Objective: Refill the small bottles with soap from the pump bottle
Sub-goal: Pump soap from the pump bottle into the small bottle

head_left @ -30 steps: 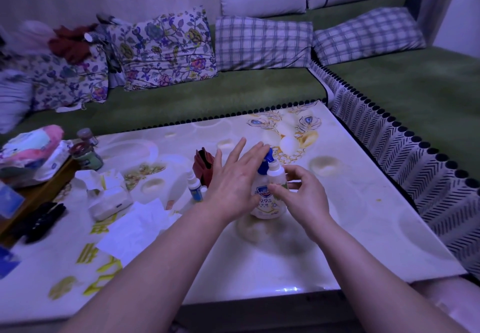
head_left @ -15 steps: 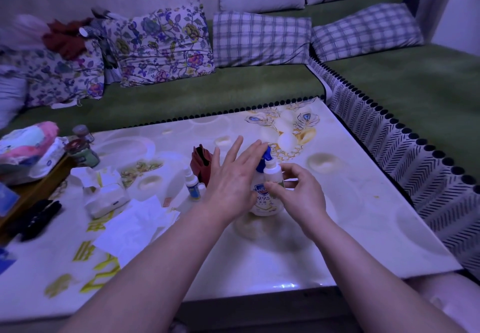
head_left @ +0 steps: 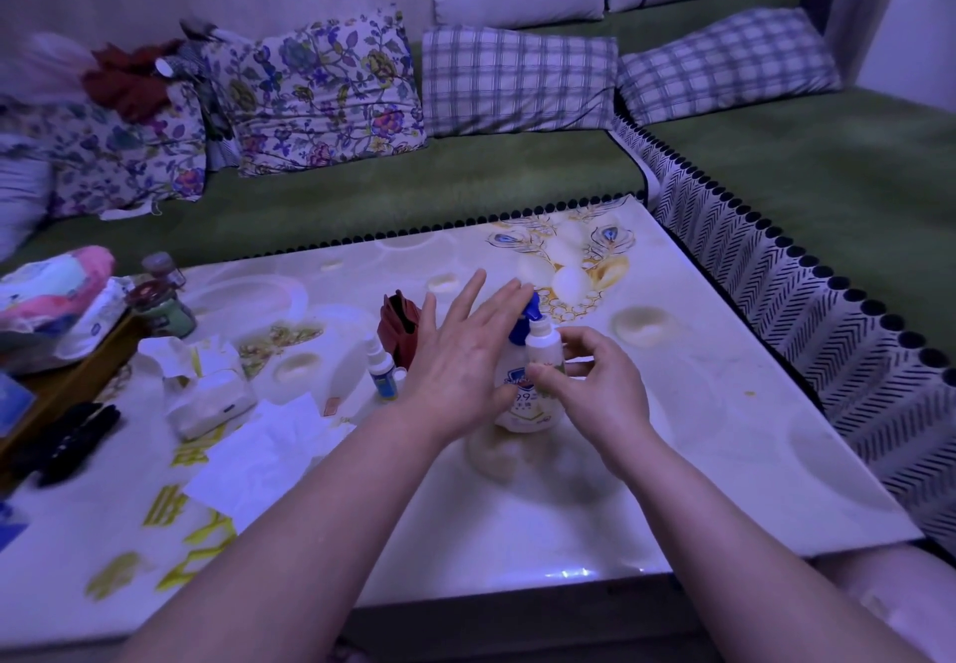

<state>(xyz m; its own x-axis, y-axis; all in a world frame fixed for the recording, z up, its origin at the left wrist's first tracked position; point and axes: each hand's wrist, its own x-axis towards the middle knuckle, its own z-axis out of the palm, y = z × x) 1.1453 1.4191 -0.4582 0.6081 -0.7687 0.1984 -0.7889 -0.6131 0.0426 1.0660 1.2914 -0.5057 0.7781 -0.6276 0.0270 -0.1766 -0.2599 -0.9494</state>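
Note:
A white pump bottle [head_left: 520, 406] with a blue pump head stands in the middle of the table [head_left: 672, 455]. My left hand [head_left: 460, 352] lies flat with straight fingers on the blue pump head. My right hand [head_left: 595, 383] holds a small white bottle [head_left: 543, 344] upright against the pump's spout, fingers curled round it. A second small bottle [head_left: 380, 370] with a blue label stands to the left, near a dark red pouch [head_left: 398, 326].
Tissues and a tissue pack [head_left: 212, 398] lie at the left, with white paper sheets [head_left: 269, 450] in front. Jars [head_left: 165, 308] and a colourful package [head_left: 51, 290] sit at the far left. A green sofa with cushions [head_left: 517, 77] surrounds the table.
Both hands stay at the pump bottle; my left hand has lowered slightly on the pump head. The view shifted a little.

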